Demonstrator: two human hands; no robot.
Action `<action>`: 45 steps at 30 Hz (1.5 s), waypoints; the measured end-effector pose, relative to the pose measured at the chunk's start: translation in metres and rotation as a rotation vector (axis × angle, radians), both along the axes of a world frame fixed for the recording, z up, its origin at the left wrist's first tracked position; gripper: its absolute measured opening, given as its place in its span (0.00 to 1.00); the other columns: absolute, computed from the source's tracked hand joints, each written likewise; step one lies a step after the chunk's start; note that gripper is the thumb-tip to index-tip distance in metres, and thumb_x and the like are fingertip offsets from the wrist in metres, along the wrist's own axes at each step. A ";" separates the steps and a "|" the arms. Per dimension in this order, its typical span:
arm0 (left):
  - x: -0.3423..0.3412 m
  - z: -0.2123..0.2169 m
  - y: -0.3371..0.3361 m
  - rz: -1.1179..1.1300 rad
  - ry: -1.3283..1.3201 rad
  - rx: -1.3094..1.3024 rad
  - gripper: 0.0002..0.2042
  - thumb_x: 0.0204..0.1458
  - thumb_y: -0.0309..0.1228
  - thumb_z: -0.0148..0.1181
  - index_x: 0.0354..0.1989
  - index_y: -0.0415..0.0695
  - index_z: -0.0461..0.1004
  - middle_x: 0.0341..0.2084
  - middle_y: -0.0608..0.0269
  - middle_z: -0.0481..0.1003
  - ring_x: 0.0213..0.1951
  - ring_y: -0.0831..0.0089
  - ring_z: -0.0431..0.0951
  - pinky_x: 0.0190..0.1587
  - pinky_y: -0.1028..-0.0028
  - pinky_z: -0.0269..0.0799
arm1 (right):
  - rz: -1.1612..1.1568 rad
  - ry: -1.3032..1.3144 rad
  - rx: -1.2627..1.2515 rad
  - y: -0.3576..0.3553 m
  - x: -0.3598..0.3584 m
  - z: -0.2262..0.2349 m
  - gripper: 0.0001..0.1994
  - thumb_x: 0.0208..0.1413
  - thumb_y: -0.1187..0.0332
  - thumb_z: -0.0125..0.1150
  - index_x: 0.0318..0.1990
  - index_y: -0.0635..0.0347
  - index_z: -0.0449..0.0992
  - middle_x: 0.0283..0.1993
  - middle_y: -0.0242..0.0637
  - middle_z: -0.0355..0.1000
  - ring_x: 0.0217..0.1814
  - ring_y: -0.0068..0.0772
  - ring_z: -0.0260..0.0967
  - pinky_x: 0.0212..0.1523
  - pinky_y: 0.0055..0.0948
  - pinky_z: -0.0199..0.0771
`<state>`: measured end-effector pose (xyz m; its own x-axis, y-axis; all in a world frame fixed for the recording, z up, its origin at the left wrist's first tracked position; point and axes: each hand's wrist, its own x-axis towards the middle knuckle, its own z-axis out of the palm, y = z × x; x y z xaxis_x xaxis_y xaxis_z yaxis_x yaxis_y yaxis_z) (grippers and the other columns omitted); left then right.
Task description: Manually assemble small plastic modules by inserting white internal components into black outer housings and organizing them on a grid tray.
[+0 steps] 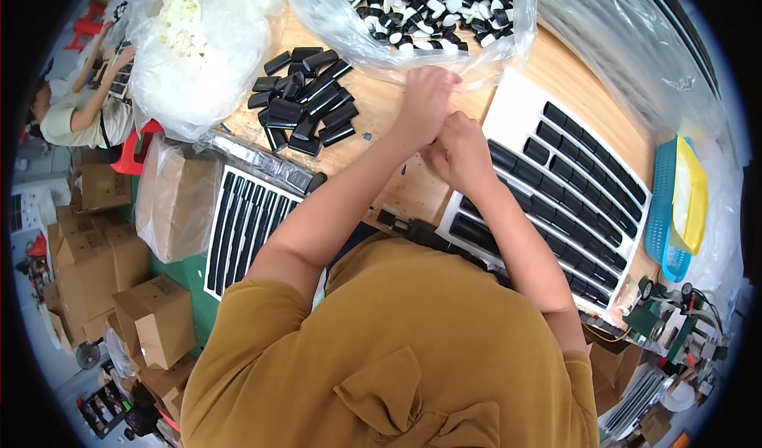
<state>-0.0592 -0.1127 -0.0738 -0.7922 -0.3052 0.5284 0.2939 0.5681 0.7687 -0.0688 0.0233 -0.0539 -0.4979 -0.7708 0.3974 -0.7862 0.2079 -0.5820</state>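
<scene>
My left hand (425, 103) is closed at the near edge of a clear plastic bag (333, 31), which holds many small black and white pieces (432, 3). Just below it, my right hand (462, 153) is curled with its fingers pressed together, close against my left wrist. Whatever either hand pinches is hidden. Left of my hands lies a loose heap of short black glossy tubes (305, 103) on the wooden table (381, 158). To the right, a white tray (508, 103) carries rows of similar black tubes (567, 174) lying end to end.
A bag of whitish pieces (186, 31) stands at the far left. Below it are another tray of black tubes (246, 226) and a wrapped carton (176, 202). Blue and yellow baskets (675, 210) stand at right. Cardboard boxes (155, 325) fill the left floor; another person (87, 115) sits beyond.
</scene>
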 end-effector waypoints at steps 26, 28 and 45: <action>0.106 0.091 0.026 -0.439 -0.461 0.809 0.13 0.57 0.22 0.54 0.49 0.30 0.73 0.30 0.62 0.77 0.31 0.78 0.78 0.36 0.79 0.76 | -0.182 -1.137 -0.436 0.070 0.026 0.078 0.14 0.53 0.77 0.62 0.48 0.69 0.76 0.31 0.33 0.75 0.27 0.19 0.70 0.31 0.17 0.73; 0.108 0.097 0.031 -0.397 -0.421 0.849 0.12 0.57 0.21 0.54 0.48 0.30 0.73 0.30 0.62 0.77 0.30 0.78 0.78 0.35 0.80 0.76 | -0.212 -1.093 -0.439 0.070 0.031 0.084 0.14 0.53 0.77 0.62 0.48 0.68 0.76 0.31 0.33 0.75 0.27 0.19 0.70 0.31 0.16 0.73; 0.100 0.104 0.025 -0.447 -0.497 0.667 0.14 0.59 0.27 0.52 0.50 0.32 0.74 0.34 0.58 0.79 0.37 0.74 0.79 0.44 0.75 0.75 | -0.143 -1.192 -0.361 0.087 0.029 0.085 0.12 0.56 0.74 0.60 0.47 0.68 0.72 0.31 0.36 0.76 0.27 0.21 0.73 0.31 0.19 0.77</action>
